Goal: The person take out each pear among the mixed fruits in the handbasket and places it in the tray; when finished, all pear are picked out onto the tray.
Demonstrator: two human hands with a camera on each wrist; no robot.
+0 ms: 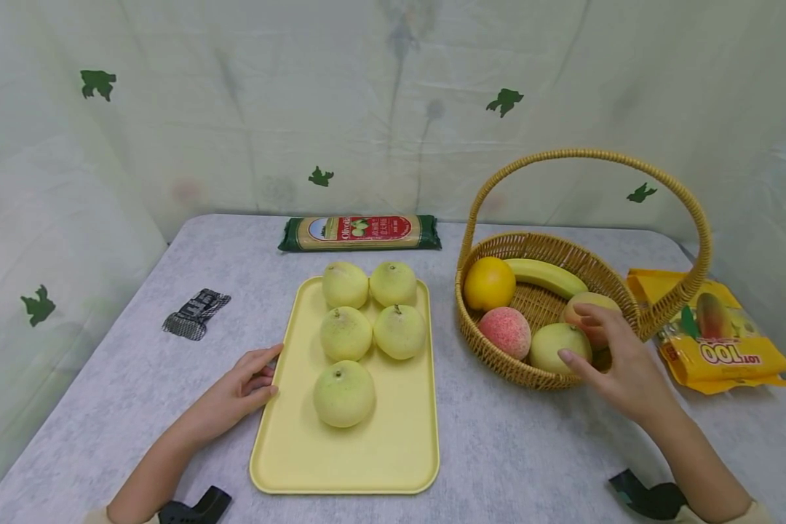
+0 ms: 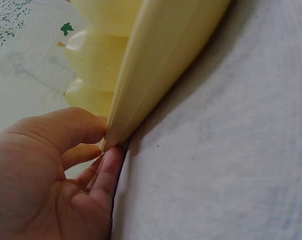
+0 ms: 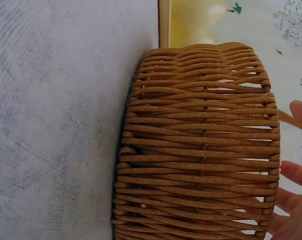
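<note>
On the left side of the pale yellow tray (image 1: 340, 466), my left hand (image 1: 245, 382) touches the rim with its fingertips. Seen from the left wrist, the thumb and fingers (image 2: 73, 127) meet the tray's outer edge low by the table. Several round pale green melons (image 1: 343, 393) sit on the tray. My right hand (image 1: 618, 364) reaches over the right front of a wicker basket (image 1: 524, 375), fingers spread. Its thumb overlaps a pale green melon (image 1: 557, 346) and its fingers overlap a peach (image 1: 589, 306). The right wrist view shows the basket's woven wall hiding the fruit.
The basket also holds an orange (image 1: 490, 284), a pinkish-red peach (image 1: 506, 331) and a banana (image 1: 546, 275), under a tall arched handle (image 1: 583, 154). A yellow snack bag (image 1: 727, 342) lies right of it. A pasta packet (image 1: 360, 231) lies behind the tray, a crumpled black netted item (image 1: 196, 313) left.
</note>
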